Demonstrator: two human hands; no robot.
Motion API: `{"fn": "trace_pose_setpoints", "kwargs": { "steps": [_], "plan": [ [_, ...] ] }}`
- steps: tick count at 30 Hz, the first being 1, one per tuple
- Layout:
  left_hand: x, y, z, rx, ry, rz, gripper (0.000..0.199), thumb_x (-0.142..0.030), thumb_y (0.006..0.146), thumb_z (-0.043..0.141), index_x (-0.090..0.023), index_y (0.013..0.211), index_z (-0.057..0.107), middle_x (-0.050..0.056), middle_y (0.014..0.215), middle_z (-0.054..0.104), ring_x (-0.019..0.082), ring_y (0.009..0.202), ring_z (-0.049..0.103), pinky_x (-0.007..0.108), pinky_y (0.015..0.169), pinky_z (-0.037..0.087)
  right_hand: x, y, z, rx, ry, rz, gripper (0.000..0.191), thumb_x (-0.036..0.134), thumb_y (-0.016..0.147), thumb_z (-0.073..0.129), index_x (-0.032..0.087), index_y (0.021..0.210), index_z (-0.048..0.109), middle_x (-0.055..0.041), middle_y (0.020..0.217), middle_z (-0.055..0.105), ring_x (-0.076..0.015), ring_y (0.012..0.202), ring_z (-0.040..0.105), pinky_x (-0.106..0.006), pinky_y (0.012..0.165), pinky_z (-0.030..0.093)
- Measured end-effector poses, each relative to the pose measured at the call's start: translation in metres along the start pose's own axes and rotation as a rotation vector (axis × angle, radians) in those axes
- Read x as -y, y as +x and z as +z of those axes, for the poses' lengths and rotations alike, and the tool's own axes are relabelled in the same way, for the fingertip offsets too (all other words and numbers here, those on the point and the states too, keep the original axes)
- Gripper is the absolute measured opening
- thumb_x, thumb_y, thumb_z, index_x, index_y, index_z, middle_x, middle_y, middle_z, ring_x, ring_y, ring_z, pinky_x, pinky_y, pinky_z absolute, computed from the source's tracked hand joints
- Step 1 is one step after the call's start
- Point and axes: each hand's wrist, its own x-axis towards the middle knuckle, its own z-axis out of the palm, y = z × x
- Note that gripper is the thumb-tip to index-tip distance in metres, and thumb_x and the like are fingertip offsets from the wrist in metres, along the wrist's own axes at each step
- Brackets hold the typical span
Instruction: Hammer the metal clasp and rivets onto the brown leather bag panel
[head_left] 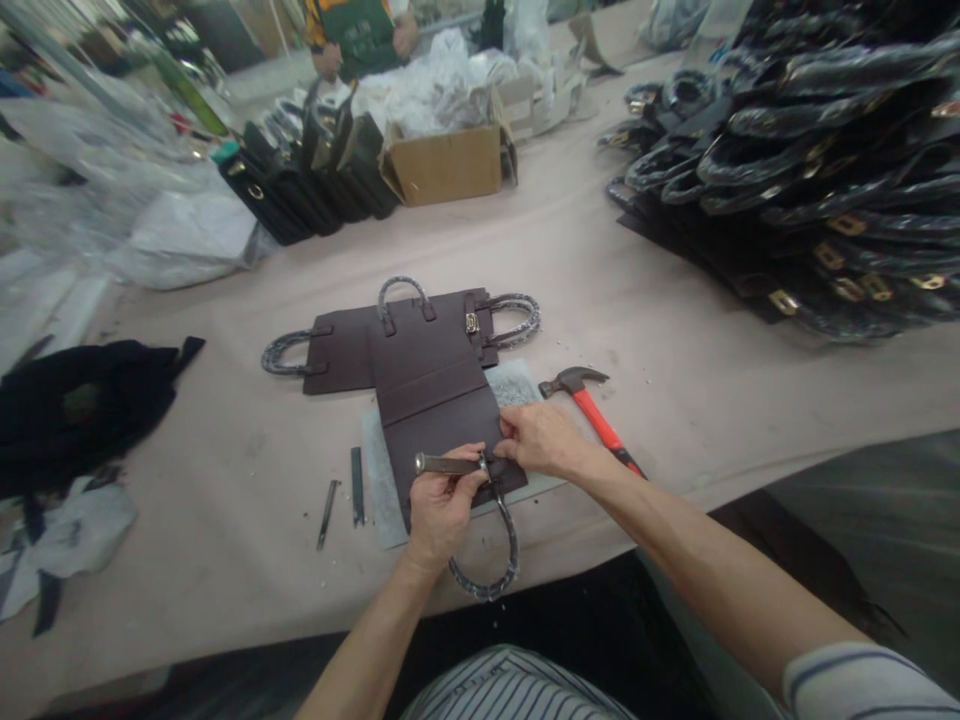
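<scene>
Bag panel: likely light and bendy

It lies partly over a pale slab on the counter; best held by its edges. Left hand grips a metal rod; right hand touches its right edge, pinch unclear.

Soft, even, slightly dim light covers my table, with faint, loose-edged shadows; I cannot tell its source. The hammer shows fairly sharp. Far left of it, the plastic bags smear into blur; beyond it, rightward, wrapped handles glint. Wide-angle stretching swells my sleeve, right of the hammer.
</scene>
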Motion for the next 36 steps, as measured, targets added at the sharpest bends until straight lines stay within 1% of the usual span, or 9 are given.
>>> {"fn": "trace_pose_setpoints", "kwargs": {
  "steps": [3, 7, 13, 18, 23, 28, 30, 32, 36],
  "plan": [
    [-0.001, 0.001, 0.0, 0.024, 0.02, 0.011, 0.01, -0.024, 0.085, 0.072, -0.017, 0.092, 0.073, 0.01, 0.103, 0.078, 0.024, 0.099, 0.075, 0.04, 0.092, 0.063, -0.008, -0.001, 0.002, -0.036, 0.099, 0.001, 0.01, 0.027, 0.08, 0.072, 0.021, 0.077, 0.064, 0.0004, 0.066, 0.064, -0.0153, 0.062, 0.053, -0.029, 0.057, 0.026],
    [0.0, 0.003, 0.002, 0.077, 0.051, 0.07, 0.01, -0.025, 0.086, 0.073, -0.018, 0.093, 0.073, 0.01, 0.104, 0.078, 0.024, 0.1, 0.075, 0.042, 0.094, 0.063, -0.014, -0.007, 0.007, -0.101, 0.219, -0.009, 0.005, 0.023, 0.082, 0.068, 0.021, 0.079, 0.064, 0.0021, 0.066, 0.062, -0.0135, 0.061, 0.049, -0.028, 0.059, 0.027],
    [0.001, 0.002, 0.005, 0.092, 0.114, 0.185, 0.01, -0.019, 0.087, 0.073, -0.019, 0.096, 0.072, 0.009, 0.108, 0.077, 0.023, 0.102, 0.074, 0.041, 0.095, 0.062, -0.022, -0.014, 0.013, -0.145, 0.371, -0.057, 0.007, 0.023, 0.083, 0.07, 0.019, 0.081, 0.064, 0.0043, 0.065, 0.06, -0.0115, 0.061, 0.049, -0.026, 0.06, 0.031],
    [0.001, 0.002, 0.004, 0.127, 0.195, 0.202, 0.01, -0.023, 0.09, 0.07, -0.019, 0.099, 0.07, 0.009, 0.111, 0.077, 0.024, 0.104, 0.074, 0.044, 0.096, 0.062, -0.027, -0.016, 0.017, -0.177, 0.451, -0.088, 0.007, 0.019, 0.081, 0.071, 0.018, 0.082, 0.064, 0.0045, 0.067, 0.06, -0.011, 0.062, 0.05, -0.025, 0.062, 0.032],
    [0.004, 0.0, 0.007, 0.144, 0.275, 0.293, 0.007, -0.021, 0.092, 0.065, -0.02, 0.099, 0.068, 0.009, 0.111, 0.076, 0.023, 0.104, 0.074, 0.041, 0.094, 0.063, -0.03, -0.018, 0.019, -0.201, 0.505, -0.112, 0.007, 0.018, 0.08, 0.071, 0.018, 0.084, 0.065, 0.0048, 0.067, 0.059, -0.0108, 0.062, 0.05, -0.024, 0.062, 0.033],
    [0.005, -0.003, 0.012, 0.119, 0.333, 0.376, 0.009, -0.017, 0.093, 0.064, -0.02, 0.1, 0.066, 0.009, 0.11, 0.076, 0.022, 0.105, 0.073, 0.04, 0.094, 0.063, -0.03, -0.023, 0.02, -0.247, 0.573, -0.126, 0.005, 0.02, 0.083, 0.065, 0.018, 0.088, 0.065, 0.0032, 0.069, 0.061, -0.0121, 0.064, 0.054, -0.025, 0.063, 0.04],
    [0.006, -0.005, 0.013, 0.1, 0.342, 0.363, 0.009, -0.017, 0.093, 0.063, -0.02, 0.101, 0.066, 0.009, 0.11, 0.076, 0.022, 0.105, 0.073, 0.04, 0.095, 0.062, -0.031, -0.028, 0.024, -0.321, 0.629, -0.115, 0.007, 0.023, 0.086, 0.061, 0.018, 0.09, 0.064, 0.0007, 0.074, 0.064, -0.0139, 0.068, 0.058, -0.027, 0.067, 0.044],
    [0.006, -0.007, 0.013, 0.083, 0.356, 0.336, 0.009, -0.017, 0.093, 0.062, -0.02, 0.101, 0.066, 0.009, 0.11, 0.075, 0.022, 0.105, 0.073, 0.041, 0.096, 0.062, -0.033, -0.034, 0.03, -0.451, 0.684, -0.074, 0.011, 0.026, 0.088, 0.058, 0.018, 0.092, 0.064, -0.0023, 0.08, 0.068, -0.0162, 0.074, 0.061, -0.03, 0.071, 0.048],
    [0.007, -0.007, 0.012, 0.087, 0.37, 0.306, 0.007, -0.018, 0.093, 0.062, -0.019, 0.099, 0.066, 0.01, 0.11, 0.075, 0.023, 0.106, 0.072, 0.042, 0.097, 0.061, -0.045, -0.051, 0.037, -0.723, 0.626, 0.123, 0.014, 0.03, 0.088, 0.056, 0.02, 0.094, 0.064, -0.0035, 0.081, 0.068, -0.0183, 0.074, 0.062, -0.032, 0.072, 0.05]
  ]
}}
